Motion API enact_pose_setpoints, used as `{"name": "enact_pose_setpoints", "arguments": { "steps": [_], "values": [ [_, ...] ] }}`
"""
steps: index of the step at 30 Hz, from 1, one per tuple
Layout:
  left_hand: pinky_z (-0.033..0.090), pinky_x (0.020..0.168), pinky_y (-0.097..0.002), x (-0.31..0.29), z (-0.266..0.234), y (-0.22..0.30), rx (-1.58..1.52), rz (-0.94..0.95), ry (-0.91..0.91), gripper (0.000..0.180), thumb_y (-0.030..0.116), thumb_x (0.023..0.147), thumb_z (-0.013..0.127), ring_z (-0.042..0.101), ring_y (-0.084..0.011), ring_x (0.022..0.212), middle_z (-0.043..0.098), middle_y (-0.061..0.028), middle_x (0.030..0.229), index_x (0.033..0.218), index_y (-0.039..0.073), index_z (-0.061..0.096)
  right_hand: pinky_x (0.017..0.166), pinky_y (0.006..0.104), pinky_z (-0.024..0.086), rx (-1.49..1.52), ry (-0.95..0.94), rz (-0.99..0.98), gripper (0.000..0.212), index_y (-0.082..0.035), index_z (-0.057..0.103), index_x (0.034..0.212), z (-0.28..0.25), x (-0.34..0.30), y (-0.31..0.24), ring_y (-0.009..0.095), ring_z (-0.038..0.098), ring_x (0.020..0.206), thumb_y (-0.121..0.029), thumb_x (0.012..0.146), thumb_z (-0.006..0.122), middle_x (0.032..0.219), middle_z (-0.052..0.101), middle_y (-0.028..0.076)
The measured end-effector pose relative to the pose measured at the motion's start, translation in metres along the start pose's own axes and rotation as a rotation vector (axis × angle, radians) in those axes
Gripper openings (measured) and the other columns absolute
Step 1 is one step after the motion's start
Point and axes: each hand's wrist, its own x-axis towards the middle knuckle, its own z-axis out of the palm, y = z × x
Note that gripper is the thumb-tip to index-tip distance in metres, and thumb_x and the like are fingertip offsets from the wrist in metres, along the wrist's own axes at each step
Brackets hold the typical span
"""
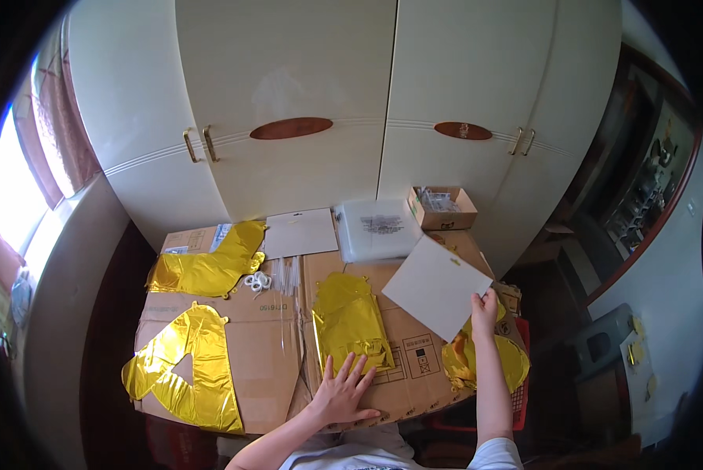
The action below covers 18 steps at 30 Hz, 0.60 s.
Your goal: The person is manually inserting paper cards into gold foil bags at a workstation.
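Observation:
My right hand point(485, 312) grips a pale grey card point(436, 287) by its right corner, holding it tilted over the right part of the cardboard-covered table. The card has a small hanging slot near its upper edge. With fingers spread, my left hand point(344, 396) rests on the lower end of a folded gold foil balloon point(345, 313) and the cardboard below it. Another gold foil balloon point(514, 362) lies at the right, partly hidden by my right forearm. On the left are a gold foil balloon shaped like an A point(218, 368) and a bent gold one point(210, 266).
White ribbon rings point(257, 281) and clear straws point(286, 276) lie beside the bent balloon. Behind them are a second grey card point(301, 233), a stack of clear plastic bags point(376, 231) and an open carton point(455, 220) of clear packets. A red basket point(519, 407) stands at the right edge.

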Motion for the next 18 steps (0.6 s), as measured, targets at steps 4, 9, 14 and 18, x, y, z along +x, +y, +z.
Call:
{"name": "enact_pose_setpoints", "arguments": {
  "steps": [4, 9, 14, 18],
  "values": [
    [0.015, 0.108, -0.0713, 0.001, -0.001, 0.000, 0.000, 0.004, -0.008, 0.097, 0.080, 0.082, 0.039, 0.025, -0.0397, 0.143, 0.031, -0.0206, 0.153, 0.148, 0.009, 0.035, 0.096, 0.0305, 0.043, 0.022, 0.048, 0.043, 0.028, 0.003, 0.044, 0.123, -0.003, -0.003, 0.017, 0.018, 0.059, 0.108, -0.003, 0.097, 0.052, 0.116, 0.061, 0.013],
    [0.015, 0.108, -0.0716, 0.000, 0.000, 0.000, 0.000, 0.000, -0.005, 0.098, 0.080, 0.081, 0.040, 0.025, -0.0394, 0.143, 0.032, -0.0206, 0.153, 0.148, 0.009, 0.036, 0.092, 0.0297, 0.045, 0.165, -0.061, -0.214, 0.027, 0.003, 0.046, 0.122, 0.010, -0.030, -0.011, 0.017, 0.059, 0.103, -0.006, 0.098, 0.053, 0.110, 0.062, 0.011],
    [0.016, 0.108, -0.0710, 0.000, -0.003, 0.001, 0.014, -0.001, -0.011, 0.097, 0.080, 0.081, 0.040, 0.025, -0.0389, 0.144, 0.031, -0.0198, 0.153, 0.147, 0.010, 0.037, 0.088, 0.0334, 0.050, 0.120, -0.427, -0.444, 0.027, -0.004, 0.048, 0.116, 0.022, -0.103, -0.037, 0.016, 0.062, 0.097, -0.010, 0.094, 0.063, 0.107, 0.064, 0.010],
    [0.021, 0.111, -0.0642, 0.003, -0.020, 0.002, -0.053, -0.056, -0.302, 0.094, 0.080, 0.081, 0.041, 0.031, -0.0367, 0.141, 0.035, -0.0183, 0.151, 0.147, 0.011, 0.038, 0.097, 0.0459, 0.052, 0.139, -0.790, -0.726, 0.022, -0.009, 0.048, 0.104, 0.040, -0.152, -0.086, 0.031, 0.067, 0.107, -0.010, 0.090, 0.066, 0.106, 0.066, 0.018]
  ]
}}
